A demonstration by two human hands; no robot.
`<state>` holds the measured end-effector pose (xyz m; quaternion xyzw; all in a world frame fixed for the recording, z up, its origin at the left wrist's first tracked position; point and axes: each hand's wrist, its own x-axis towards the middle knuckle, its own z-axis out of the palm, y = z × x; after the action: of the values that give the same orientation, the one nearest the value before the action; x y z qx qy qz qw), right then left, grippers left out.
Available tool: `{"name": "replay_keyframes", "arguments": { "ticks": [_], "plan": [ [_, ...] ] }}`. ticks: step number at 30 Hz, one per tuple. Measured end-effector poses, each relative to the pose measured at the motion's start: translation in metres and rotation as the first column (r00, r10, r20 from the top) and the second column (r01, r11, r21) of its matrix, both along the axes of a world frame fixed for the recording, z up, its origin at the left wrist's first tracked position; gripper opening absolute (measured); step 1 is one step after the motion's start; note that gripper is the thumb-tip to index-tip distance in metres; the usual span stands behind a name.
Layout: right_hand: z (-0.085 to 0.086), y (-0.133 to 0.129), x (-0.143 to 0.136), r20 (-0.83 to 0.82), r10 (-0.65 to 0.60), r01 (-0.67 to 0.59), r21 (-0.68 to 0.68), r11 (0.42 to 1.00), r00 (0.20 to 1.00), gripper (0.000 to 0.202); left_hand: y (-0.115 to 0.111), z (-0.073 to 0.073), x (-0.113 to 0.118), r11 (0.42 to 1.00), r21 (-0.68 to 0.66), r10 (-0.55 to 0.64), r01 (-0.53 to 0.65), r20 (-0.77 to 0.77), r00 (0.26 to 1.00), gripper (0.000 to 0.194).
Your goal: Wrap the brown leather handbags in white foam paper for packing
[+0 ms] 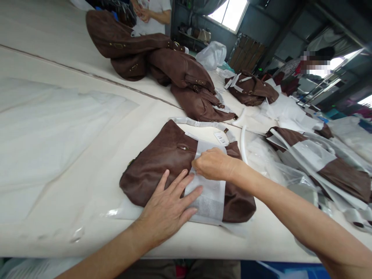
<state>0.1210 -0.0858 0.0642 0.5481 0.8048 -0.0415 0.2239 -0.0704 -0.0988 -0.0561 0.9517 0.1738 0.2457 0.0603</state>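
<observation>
A dark brown handbag (157, 162) lies flat on the table close in front of me, with a zip slit in its upper part. Its handle (200, 123) is wrapped in whitish material and carries a white tag (221, 138). Across the bag's middle runs a translucent white paper strip (210, 199). My left hand (167, 209) rests flat with fingers spread, partly on the leather and partly on the strip. Just above it, my right hand (213, 164) is closed in a fist over the strip; what its fingers hold, if anything, is hidden.
Several brown bags (186, 73) are heaped beyond mine, and another bag (251, 87) sits further right. A paper-wrapped bag (334, 166) lies among clear plastic at the right. Thin white sheets (52, 131) cover the table's left side. A person (152, 15) stands across the table.
</observation>
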Motion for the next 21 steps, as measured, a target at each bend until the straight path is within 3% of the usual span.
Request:
{"name": "replay_keyframes", "arguments": {
  "ticks": [2,5,8,10,11,14,17,19,21],
  "plan": [
    [0.000,0.007,0.004,0.011,-0.031,0.031,0.040,0.999,0.999,0.021,0.000,0.001,0.000,1.000,0.001,0.003,-0.003,-0.007,1.000,0.046],
    [0.004,0.008,0.025,-0.031,-0.178,0.181,0.137,0.974,0.983,0.041,0.001,0.005,-0.001,1.000,0.022,-0.005,0.005,-0.024,1.000,0.043],
    [0.005,-0.016,0.043,-0.185,-0.369,0.412,0.337,0.847,0.911,0.045,0.003,0.009,-0.002,0.999,0.050,-0.010,0.012,-0.043,0.999,0.042],
    [-0.003,-0.044,0.042,-0.328,-0.325,0.451,0.469,0.759,0.887,0.047,0.003,0.010,-0.002,0.998,0.069,-0.010,0.013,-0.038,0.999,0.042],
    [-0.012,-0.058,0.036,-0.376,-0.240,0.416,0.512,0.752,0.895,0.046,0.003,0.010,-0.002,0.997,0.078,-0.013,0.015,-0.031,0.999,0.042],
    [-0.048,-0.089,0.015,-0.394,-0.007,0.225,0.511,0.829,0.919,0.060,0.004,0.009,-0.001,0.996,0.092,-0.010,0.011,-0.011,1.000,0.043],
    [-0.080,-0.093,0.003,-0.435,-0.006,0.208,0.418,0.884,0.901,0.076,0.005,0.005,0.001,0.992,0.124,0.003,-0.003,-0.003,1.000,0.044],
    [-0.086,-0.088,0.004,-0.469,-0.036,0.233,0.368,0.900,0.882,0.078,0.007,0.004,0.000,0.986,0.167,-0.005,0.006,-0.008,1.000,0.043],
    [-0.079,-0.085,0.009,-0.492,-0.044,0.232,0.329,0.915,0.869,0.078,0.009,0.005,-0.003,0.976,0.214,-0.034,0.038,-0.024,0.999,0.043]
  ]
}}
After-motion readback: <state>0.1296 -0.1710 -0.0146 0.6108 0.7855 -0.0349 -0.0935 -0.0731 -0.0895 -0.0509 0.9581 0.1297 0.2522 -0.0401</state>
